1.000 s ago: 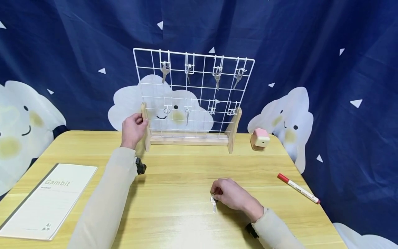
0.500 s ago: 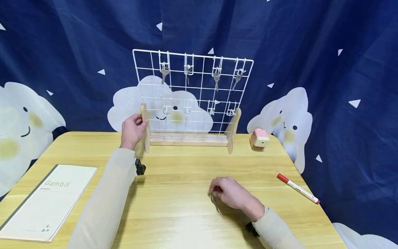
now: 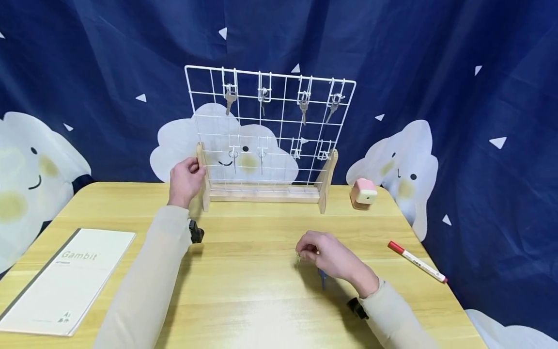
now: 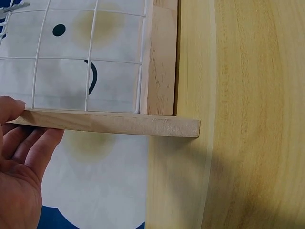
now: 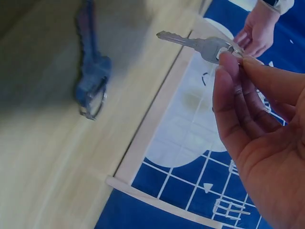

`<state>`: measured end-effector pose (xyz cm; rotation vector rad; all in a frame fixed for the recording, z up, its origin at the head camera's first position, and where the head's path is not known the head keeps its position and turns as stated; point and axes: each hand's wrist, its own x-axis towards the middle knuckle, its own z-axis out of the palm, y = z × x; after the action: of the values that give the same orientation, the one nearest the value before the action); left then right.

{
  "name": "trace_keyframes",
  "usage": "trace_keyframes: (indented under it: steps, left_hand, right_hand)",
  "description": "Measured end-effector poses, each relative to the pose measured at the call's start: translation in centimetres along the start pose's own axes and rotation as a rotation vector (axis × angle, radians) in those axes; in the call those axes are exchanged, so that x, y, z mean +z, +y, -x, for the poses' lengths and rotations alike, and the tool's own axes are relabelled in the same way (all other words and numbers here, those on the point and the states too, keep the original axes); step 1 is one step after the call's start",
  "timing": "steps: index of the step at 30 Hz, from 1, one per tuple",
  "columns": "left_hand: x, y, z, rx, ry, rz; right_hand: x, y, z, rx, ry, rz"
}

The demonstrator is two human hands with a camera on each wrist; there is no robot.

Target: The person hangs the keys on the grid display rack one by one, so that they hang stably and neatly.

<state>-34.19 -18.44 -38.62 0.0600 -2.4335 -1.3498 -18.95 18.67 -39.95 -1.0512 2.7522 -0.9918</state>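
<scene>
A white wire grid rack (image 3: 270, 126) stands on a wooden base at the back of the table, with several silver keys hanging from its hooks. My left hand (image 3: 193, 168) grips the rack's left wooden upright (image 4: 109, 123); the left hand (image 4: 21, 143) shows its fingers curled under the wood in the left wrist view. My right hand (image 3: 303, 252) is raised a little above the table and pinches a silver key (image 5: 199, 44) by its head. A blue key (image 3: 322, 277) with a ring lies on the table under that hand, and the blue key (image 5: 91, 78) looks blurred in the right wrist view.
A "Gambit" notebook (image 3: 65, 281) lies at the front left. A small pink box (image 3: 364, 193) sits right of the rack, and a red-capped marker (image 3: 417, 263) lies near the table's right edge. A blue cloud-print curtain hangs behind.
My right hand has lifted off the table and moved slightly away from me with the silver key. The blue key now shows on the table. The left hand stays on the upright.
</scene>
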Motion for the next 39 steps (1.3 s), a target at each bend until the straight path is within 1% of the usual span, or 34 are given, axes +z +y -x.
trace_keyframes:
  steps: [4, 6, 12, 17, 23, 26, 30, 36, 39]
  left_hand:
    - [-0.1, 0.2, -0.1, 0.002, -0.003, -0.001]
    - [-0.1, 0.2, -0.1, 0.004, -0.003, -0.002]
    - [0.0, 0.2, -0.1, 0.002, -0.002, 0.001]
    - [-0.1, 0.3, 0.0, -0.002, -0.003, -0.002]
    - [-0.3, 0.2, 0.1, -0.002, -0.001, 0.002]
    - [-0.2, 0.1, 0.0, 0.001, 0.003, -0.002]
    - [-0.1, 0.0, -0.1, 0.0, 0.005, -0.007]
    - [-0.1, 0.1, -0.1, -0.006, 0.005, -0.003]
    - [-0.1, 0.1, 0.0, -0.005, 0.013, -0.007]
  right_hand:
    - [-0.6, -0.2, -0.4, -0.03, 0.01, -0.004]
    - [-0.9, -0.3, -0.6, -0.027, 0.01, -0.005]
    - [-1.9, -0.8, -1.1, 0.014, 0.019, -0.031]
    - [-2.8, -1.2, -1.7, 0.015, 0.045, -0.049]
    - [-3.7, -1.7, -2.0, 0.038, 0.061, -0.112]
    - [-4.1, -2.0, -2.4, 0.056, 0.084, -0.124]
    - [-4.7, -2.4, -3.1, 0.066, 0.116, -0.111]
    - [-5.7, -2.6, -4.3, 0.087, 0.19, -0.094]
    - [-6.4, -2.6, -4.9, 0.089, 0.228, -0.067]
